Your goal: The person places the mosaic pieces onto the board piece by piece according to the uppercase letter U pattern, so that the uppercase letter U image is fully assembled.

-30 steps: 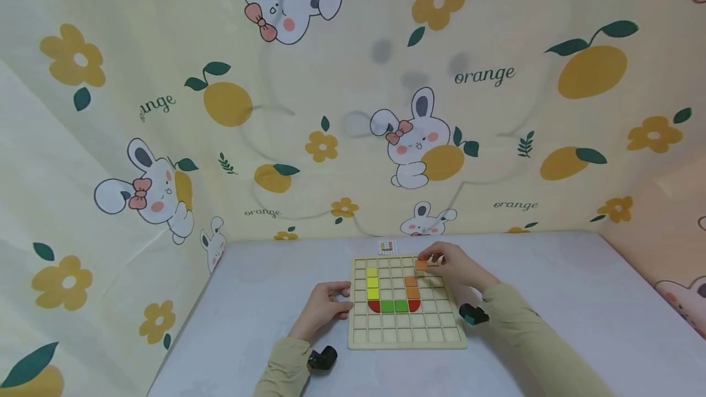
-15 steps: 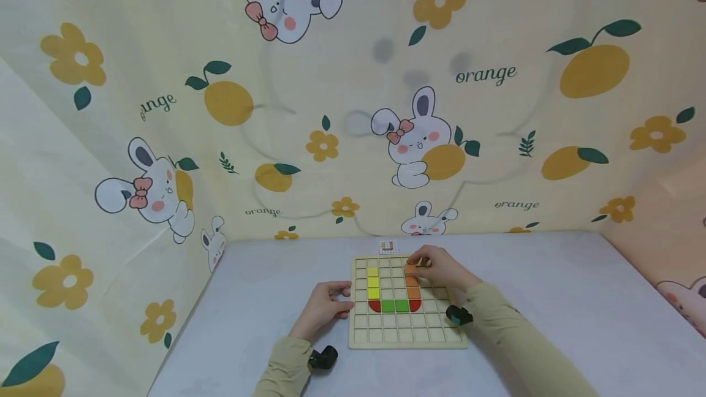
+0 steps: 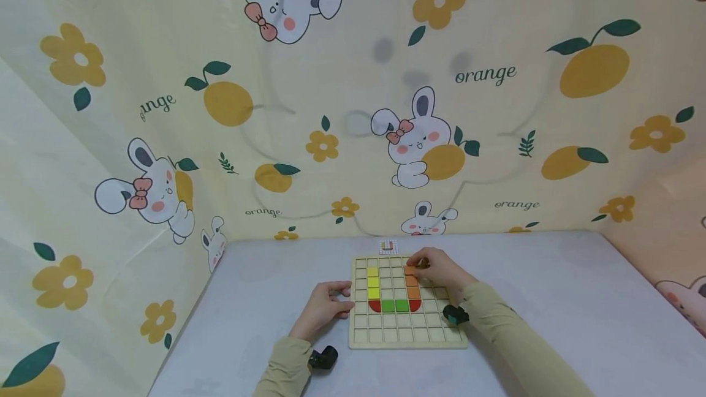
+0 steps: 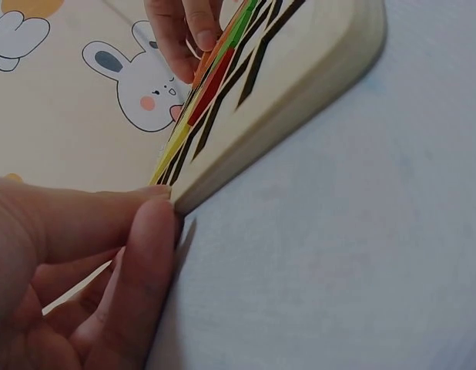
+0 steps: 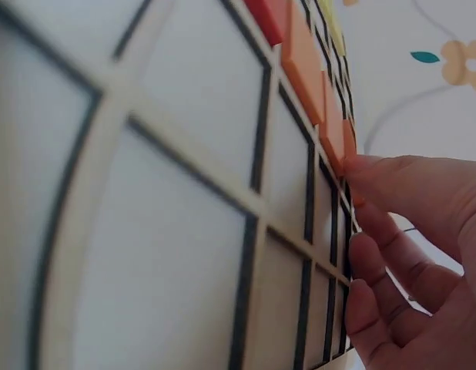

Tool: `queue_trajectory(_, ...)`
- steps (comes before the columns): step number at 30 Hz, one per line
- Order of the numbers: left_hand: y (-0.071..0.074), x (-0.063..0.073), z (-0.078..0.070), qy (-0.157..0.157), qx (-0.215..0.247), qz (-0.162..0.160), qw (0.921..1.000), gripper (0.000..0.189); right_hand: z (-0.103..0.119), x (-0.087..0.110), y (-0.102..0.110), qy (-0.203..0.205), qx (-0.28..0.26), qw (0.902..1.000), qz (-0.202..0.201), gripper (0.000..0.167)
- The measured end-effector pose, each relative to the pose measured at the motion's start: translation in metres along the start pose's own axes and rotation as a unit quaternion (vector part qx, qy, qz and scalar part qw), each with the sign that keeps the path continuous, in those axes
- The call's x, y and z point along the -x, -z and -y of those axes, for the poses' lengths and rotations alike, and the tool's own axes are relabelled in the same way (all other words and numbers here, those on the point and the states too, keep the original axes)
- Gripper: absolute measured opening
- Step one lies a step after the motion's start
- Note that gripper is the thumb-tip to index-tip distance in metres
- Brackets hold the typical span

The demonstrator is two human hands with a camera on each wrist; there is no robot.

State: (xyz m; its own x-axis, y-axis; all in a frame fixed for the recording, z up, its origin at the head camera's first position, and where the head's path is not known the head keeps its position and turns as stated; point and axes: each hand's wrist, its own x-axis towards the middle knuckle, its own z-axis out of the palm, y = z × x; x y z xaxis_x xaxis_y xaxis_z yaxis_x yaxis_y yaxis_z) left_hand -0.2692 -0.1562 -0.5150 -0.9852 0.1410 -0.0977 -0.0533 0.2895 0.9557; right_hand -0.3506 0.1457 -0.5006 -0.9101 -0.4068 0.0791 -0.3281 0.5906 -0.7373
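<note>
A pale wooden grid board [image 3: 408, 339] lies on the table. Coloured tiles form a U on it: yellow tiles [image 3: 373, 282] on the left, green tiles [image 3: 394, 306] and red rounded corner tiles [image 3: 375, 306] along the bottom, orange tiles [image 3: 412, 287] on the right. My right hand [image 3: 438, 267] pinches an orange tile [image 3: 409, 270] at the top of the right column; its fingers partly cover it. Fingertips of my left hand [image 3: 322, 308] touch the board's left edge, with thumb and index finger nearly straight; the left wrist view shows the thumb against the rim [image 4: 261, 150].
A small pattern card [image 3: 388, 246] with a coloured U lies just behind the board. The whitish table [image 3: 265, 299] ends at a patterned cloth backdrop [image 3: 353, 189]. A black wrist device [image 3: 322, 358] sits by the left cuff, and another wrist device [image 3: 455, 314] by the right.
My right hand has moved left with the orange tile, from beside the column to its top, then slightly down. The left hand has stayed at the board's edge.
</note>
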Motion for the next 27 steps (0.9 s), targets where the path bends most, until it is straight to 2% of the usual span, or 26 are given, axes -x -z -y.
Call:
queue_trajectory(13,-0.0001,-0.0027,-0.0004,-0.002,-0.001,0.002,1.0,0.051,0.0012,-0.0008,0.0009,-0.021,-0.015,0.9997,0.001,0.018)
queue_trajectory(21,-0.0006,-0.0024,-0.0011,-0.001,-0.011,-0.004,0.9999,0.051,0.0004,0.0004,0.0004,-0.016,-0.018,0.9997,-0.005,0.019)
queue_trajectory(25,-0.0004,-0.0013,-0.0005,0.0,-0.009,-0.003,1.0,0.051,0.0026,0.0027,-0.0005,-0.026,-0.034,0.999,-0.01,0.019)
queue_trajectory(27,0.0002,-0.0004,0.0007,0.0,-0.01,-0.004,0.9999,0.051,0.0039,0.0045,-0.0005,-0.019,-0.043,0.9989,-0.007,0.019)
